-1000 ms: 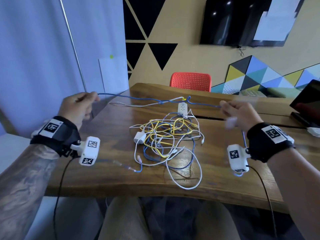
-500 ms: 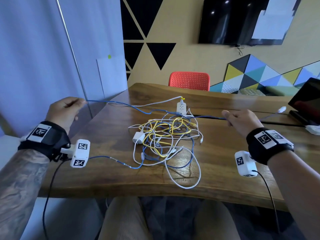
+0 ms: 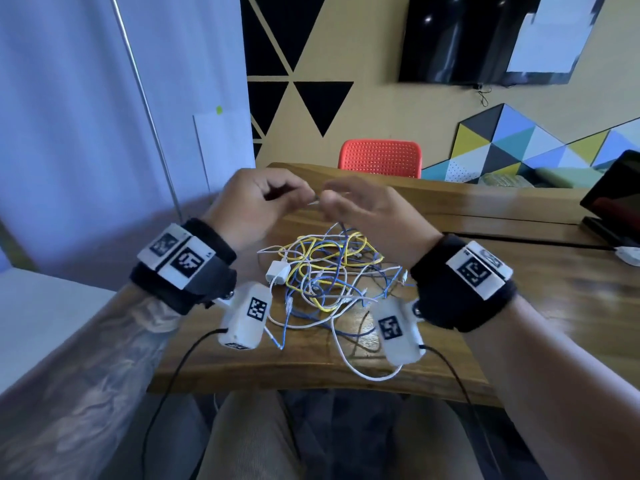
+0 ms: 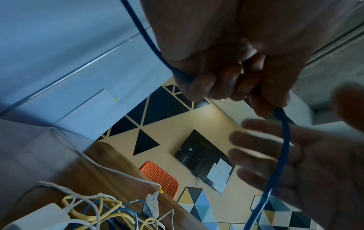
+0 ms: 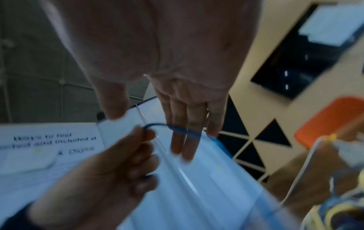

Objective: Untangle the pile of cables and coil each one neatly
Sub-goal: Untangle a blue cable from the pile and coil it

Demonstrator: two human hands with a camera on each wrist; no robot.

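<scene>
Two hands meet above the pile, w/ one blue cable (image 4: 285, 140) between them. Left hand (image 3: 252, 206) has fingers curled round that cable; left wrist view shows it entering the fist on one side and leaving past the fingertips on the other, then dropping toward the counter (image 3: 519, 278). Right hand (image 3: 367, 209) is just beside it, fingers straight and slack, the blue line crossing them in the right wrist view; no closed grip there, though motion blur makes the contact hard to read.

Rest of the tangle (image 3: 329, 275) lies on the counter below the hands: yellow, blue and white leads looped through each other, a white charger block (image 3: 277, 271) at its left edge, a white power strip (image 4: 150, 205) on the far side, seen in the left wrist view.

Step in hand, as I read it: first coil of the blue cable, started while much of it still runs into the heap. No finished coil visible anywhere, so the task looks early.

Next move prob. needs the right hand to take the hanging run, draw a length clear and lay it as a loop into the left fist. Pull gently — blue strands weave under yellow ones and a hard tug could tighten knots or drag the charger along.
</scene>
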